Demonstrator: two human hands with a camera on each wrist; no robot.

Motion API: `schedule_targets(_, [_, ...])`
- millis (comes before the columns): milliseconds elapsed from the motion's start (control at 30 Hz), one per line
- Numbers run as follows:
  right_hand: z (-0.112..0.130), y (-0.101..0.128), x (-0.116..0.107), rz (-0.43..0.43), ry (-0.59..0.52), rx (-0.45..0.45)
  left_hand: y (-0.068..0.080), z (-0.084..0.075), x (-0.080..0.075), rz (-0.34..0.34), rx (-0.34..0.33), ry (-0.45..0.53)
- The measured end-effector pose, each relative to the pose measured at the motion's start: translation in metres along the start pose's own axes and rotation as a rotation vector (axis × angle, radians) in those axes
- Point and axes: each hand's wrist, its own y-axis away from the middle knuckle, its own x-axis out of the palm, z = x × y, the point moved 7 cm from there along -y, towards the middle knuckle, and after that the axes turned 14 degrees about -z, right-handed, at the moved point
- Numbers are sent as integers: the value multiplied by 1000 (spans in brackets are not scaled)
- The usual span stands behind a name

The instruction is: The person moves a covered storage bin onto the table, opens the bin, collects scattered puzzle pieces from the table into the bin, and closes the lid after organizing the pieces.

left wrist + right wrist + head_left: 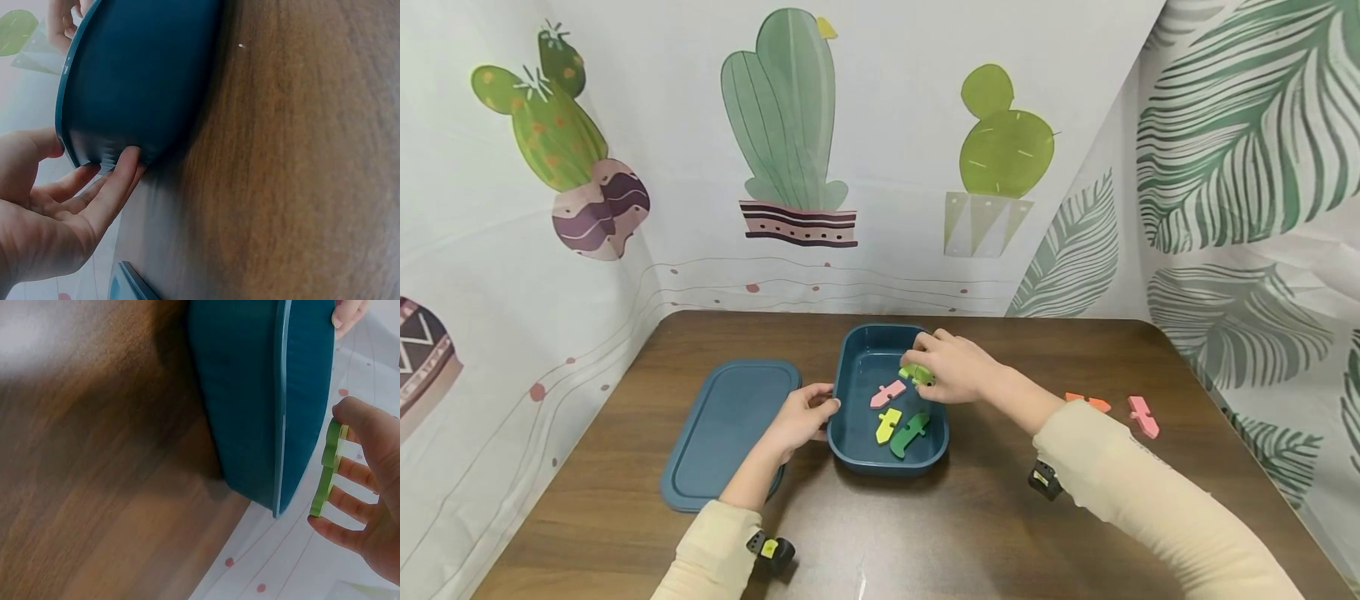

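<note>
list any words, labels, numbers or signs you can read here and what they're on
There are none to quote.
Wrist devices: one has a small yellow mark, too small to read.
Blue container, lid, foam pieces: no print visible.
Backdrop: only cactus and leaf drawings, no lettering.
Light green piece held by the right hand: plain.

No readable text, label, brand or number in any view; cactus and leaf prints on backdrop (880, 150) carry pictures only, no lettering.
</note>
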Motion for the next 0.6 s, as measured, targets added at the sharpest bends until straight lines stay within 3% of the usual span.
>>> schedule_targets(600, [24,-5,8,5,-14,-82,3,-6,-1,-2,-2,-23])
